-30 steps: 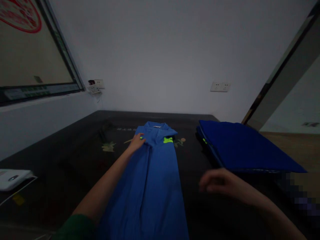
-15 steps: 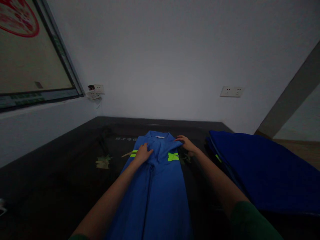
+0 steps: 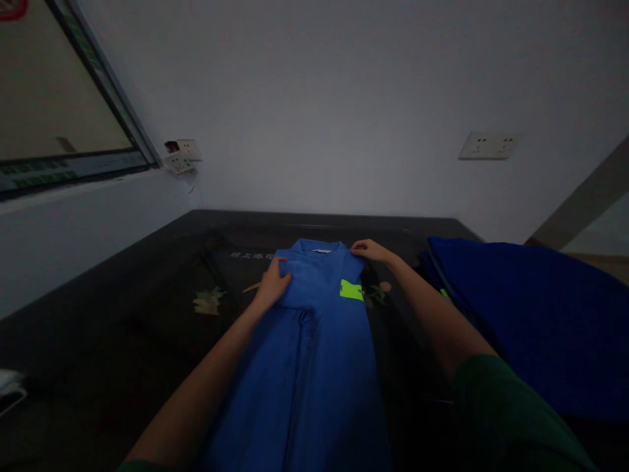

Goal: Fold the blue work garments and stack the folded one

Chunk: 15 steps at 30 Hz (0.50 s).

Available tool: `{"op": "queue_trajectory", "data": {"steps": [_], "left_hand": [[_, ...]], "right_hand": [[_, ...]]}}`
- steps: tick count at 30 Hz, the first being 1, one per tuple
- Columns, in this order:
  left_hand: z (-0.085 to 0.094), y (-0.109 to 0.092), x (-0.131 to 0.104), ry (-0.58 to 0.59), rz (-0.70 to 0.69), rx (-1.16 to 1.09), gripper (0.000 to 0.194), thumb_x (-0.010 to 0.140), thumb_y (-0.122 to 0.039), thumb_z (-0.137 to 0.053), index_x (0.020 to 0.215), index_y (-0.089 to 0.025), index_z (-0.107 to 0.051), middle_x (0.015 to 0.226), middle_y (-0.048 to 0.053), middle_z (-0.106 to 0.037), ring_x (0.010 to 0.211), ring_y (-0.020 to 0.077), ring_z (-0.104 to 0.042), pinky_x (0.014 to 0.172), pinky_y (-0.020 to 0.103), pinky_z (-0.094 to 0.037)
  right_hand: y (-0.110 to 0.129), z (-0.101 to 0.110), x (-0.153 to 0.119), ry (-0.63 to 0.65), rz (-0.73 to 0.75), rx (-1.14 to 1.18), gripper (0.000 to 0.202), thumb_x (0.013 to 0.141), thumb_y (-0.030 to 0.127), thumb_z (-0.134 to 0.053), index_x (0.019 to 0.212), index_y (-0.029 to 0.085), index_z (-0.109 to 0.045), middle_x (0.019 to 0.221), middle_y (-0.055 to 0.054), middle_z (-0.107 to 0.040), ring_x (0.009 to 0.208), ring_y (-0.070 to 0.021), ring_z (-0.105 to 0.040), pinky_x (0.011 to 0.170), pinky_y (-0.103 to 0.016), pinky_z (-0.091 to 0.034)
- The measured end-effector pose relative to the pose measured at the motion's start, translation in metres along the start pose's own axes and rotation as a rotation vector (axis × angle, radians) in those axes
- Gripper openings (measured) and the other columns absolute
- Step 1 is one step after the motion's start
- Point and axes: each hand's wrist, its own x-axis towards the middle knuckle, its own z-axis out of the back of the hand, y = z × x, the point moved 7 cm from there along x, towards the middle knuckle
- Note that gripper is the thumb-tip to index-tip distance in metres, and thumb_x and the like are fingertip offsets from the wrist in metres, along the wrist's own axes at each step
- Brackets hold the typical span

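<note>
A blue garment [image 3: 339, 354] with a collar lies lengthwise on the dark table [image 3: 147, 262], its collar toward the wall. One yellow-green patch [image 3: 351, 290] shows on its right side. My left hand [image 3: 274, 283] is at the garment's left edge below the shoulder, thumb and fingers closed on the fabric. At the right shoulder, my right hand [image 3: 367, 250] pinches the cloth near the collar.
Darker blue folded cloth [image 3: 531, 314] is piled on the table's right side. Wall sockets [image 3: 489, 145] are at the back right, and more sockets [image 3: 181, 157] sit in the left corner by the window. A white object [image 3: 10, 387] is at the left edge.
My left hand has moved outward to the garment's left edge, and the yellow-green stripes there no longer show. The upper fabric looks flatter. My right hand stays at the right shoulder. The view has shifted.
</note>
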Motion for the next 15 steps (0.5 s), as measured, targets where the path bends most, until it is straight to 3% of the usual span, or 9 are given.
{"op": "queue_trajectory", "data": {"steps": [4,7,9,11,13,15], "left_hand": [[0.009,-0.013,-0.019,0.047,-0.07,0.375,0.047,0.088,-0.019,-0.05,0.135,-0.018,-0.044,0.11,0.016,-0.065,0.102,0.0318,-0.063,0.085,0.043,-0.048],[0.011,-0.053,-0.051,-0.065,-0.246,0.592,0.039,0.088,-0.013,-0.048,0.127,-0.014,-0.053,0.132,0.022,-0.052,0.12,0.0368,-0.051,0.097,0.054,-0.04],[-0.01,-0.089,-0.086,0.005,-0.473,0.55,0.034,0.09,-0.016,-0.049,0.124,-0.014,-0.056,0.139,0.019,-0.047,0.128,0.0338,-0.044,0.105,0.052,-0.033],[-0.046,-0.12,-0.131,0.243,-0.746,0.4,0.037,0.094,-0.03,-0.049,0.129,-0.019,-0.054,0.142,0.013,-0.046,0.133,0.0278,-0.04,0.111,0.047,-0.029],[-0.077,-0.134,-0.168,0.408,-0.855,0.298,0.05,0.094,-0.046,-0.046,0.137,-0.021,-0.046,0.149,0.014,-0.039,0.139,0.0292,-0.031,0.114,0.049,-0.024],[-0.099,-0.133,-0.189,0.502,-0.863,0.252,0.06,0.093,-0.054,-0.041,0.144,-0.023,-0.037,0.155,0.015,-0.026,0.143,0.0329,-0.02,0.114,0.052,-0.022]], "right_hand": [[-0.005,-0.014,0.0,-0.045,-0.054,-0.206,0.018,0.082,0.029,-0.061,0.091,0.016,-0.07,0.098,-0.008,-0.072,0.089,-0.0196,-0.064,0.08,-0.028,-0.046],[-0.001,-0.017,0.002,-0.086,-0.082,-0.348,0.024,0.086,0.036,-0.059,0.099,0.018,-0.069,0.107,-0.009,-0.07,0.098,-0.0222,-0.062,0.084,-0.031,-0.043],[0.006,-0.017,0.004,-0.092,-0.076,-0.424,0.026,0.089,0.039,-0.056,0.101,0.02,-0.068,0.108,-0.008,-0.07,0.1,-0.0222,-0.061,0.084,-0.031,-0.042],[0.014,-0.017,0.008,-0.088,-0.057,-0.494,0.027,0.092,0.04,-0.051,0.102,0.021,-0.068,0.108,-0.008,-0.07,0.101,-0.0222,-0.06,0.083,-0.031,-0.041],[0.022,-0.018,0.012,-0.083,-0.037,-0.567,0.029,0.094,0.039,-0.048,0.101,0.02,-0.068,0.107,-0.009,-0.07,0.102,-0.0231,-0.059,0.083,-0.032,-0.04],[0.029,-0.021,0.014,-0.081,-0.016,-0.64,0.03,0.095,0.038,-0.045,0.101,0.018,-0.067,0.107,-0.012,-0.069,0.104,-0.025,-0.057,0.085,-0.035,-0.039]]}}
